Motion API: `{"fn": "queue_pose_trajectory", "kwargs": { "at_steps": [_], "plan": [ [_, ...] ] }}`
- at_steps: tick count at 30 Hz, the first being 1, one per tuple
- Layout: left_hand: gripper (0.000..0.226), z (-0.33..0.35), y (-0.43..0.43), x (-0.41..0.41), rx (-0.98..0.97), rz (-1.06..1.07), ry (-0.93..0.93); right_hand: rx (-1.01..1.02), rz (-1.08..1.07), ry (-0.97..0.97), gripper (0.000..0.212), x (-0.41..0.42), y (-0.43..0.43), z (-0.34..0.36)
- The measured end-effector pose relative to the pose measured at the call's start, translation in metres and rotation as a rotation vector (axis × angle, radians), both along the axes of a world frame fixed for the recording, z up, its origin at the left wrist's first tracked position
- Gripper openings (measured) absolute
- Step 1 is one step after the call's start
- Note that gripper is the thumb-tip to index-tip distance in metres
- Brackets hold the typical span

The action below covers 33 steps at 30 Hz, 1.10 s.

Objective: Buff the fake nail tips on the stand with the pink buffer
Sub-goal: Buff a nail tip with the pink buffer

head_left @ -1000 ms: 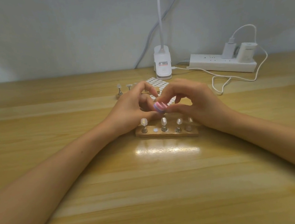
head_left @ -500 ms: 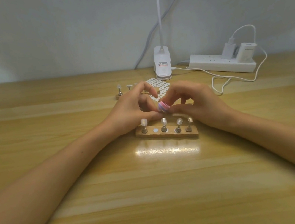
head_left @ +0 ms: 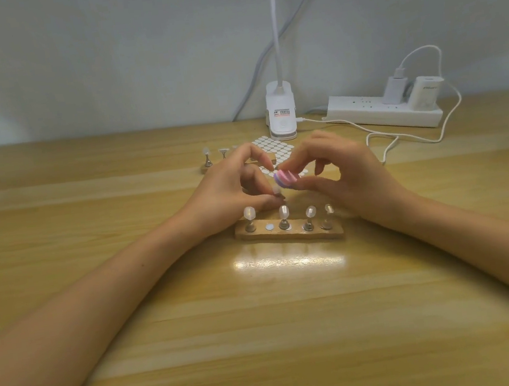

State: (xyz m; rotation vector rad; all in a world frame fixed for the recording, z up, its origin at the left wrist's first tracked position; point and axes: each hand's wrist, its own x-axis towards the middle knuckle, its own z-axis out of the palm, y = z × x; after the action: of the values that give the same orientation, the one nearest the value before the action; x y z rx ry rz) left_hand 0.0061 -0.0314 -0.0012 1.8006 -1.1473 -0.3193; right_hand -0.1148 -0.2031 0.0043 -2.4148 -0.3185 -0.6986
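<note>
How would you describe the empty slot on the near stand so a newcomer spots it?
On the wooden table, find the wooden stand nearest the person. Four pegs with nail tips stand along it; the empty slot is the flat pale disc second from the left, the only spot without a peg.

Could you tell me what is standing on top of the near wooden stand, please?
Four clear nail tips on metal pegs stand on the wooden stand, with one bare round spot second from the left. Its far edge is partly covered by the left hand.
</note>
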Motion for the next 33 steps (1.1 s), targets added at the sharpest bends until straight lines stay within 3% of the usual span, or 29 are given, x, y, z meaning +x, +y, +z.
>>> {"fn": "queue_pose_trajectory", "kwargs": {
  "at_steps": [4,15,19,21,23,27,30,33],
  "plan": [
    [0.039,-0.0003,-0.0003,-0.0001,-0.008,0.003,0.014,0.014,-0.011,0.068,0.015,0.0004,-0.0011,0.0006],
    [0.041,-0.0002,0.0003,0.0003,-0.009,-0.008,0.025,-0.06,-0.057,-0.042,0.016,-0.0002,-0.0019,-0.0021],
    [0.041,0.0,0.0004,-0.0004,-0.005,-0.011,0.024,0.064,-0.074,-0.036,0.021,-0.0015,-0.0012,0.0012],
    [0.04,0.0,0.0005,-0.0004,-0.017,-0.011,0.027,0.011,-0.016,-0.035,0.023,-0.0014,0.0013,0.0015],
    [0.039,0.0004,0.0003,-0.0005,-0.02,-0.013,0.023,-0.064,0.012,0.007,0.021,-0.0003,0.0019,-0.0007],
    [0.041,0.001,0.001,-0.0011,-0.015,-0.02,0.02,0.028,-0.077,0.012,0.018,-0.0004,-0.0027,0.0011],
    [0.039,0.0008,0.0007,-0.0012,-0.02,-0.018,0.019,-0.046,0.015,-0.011,0.021,0.0003,0.0055,-0.0008],
    [0.04,0.0012,0.0005,-0.0013,-0.014,-0.016,0.02,-0.009,-0.047,0.042,0.016,0.0007,0.0005,0.0002]
  ]
}}
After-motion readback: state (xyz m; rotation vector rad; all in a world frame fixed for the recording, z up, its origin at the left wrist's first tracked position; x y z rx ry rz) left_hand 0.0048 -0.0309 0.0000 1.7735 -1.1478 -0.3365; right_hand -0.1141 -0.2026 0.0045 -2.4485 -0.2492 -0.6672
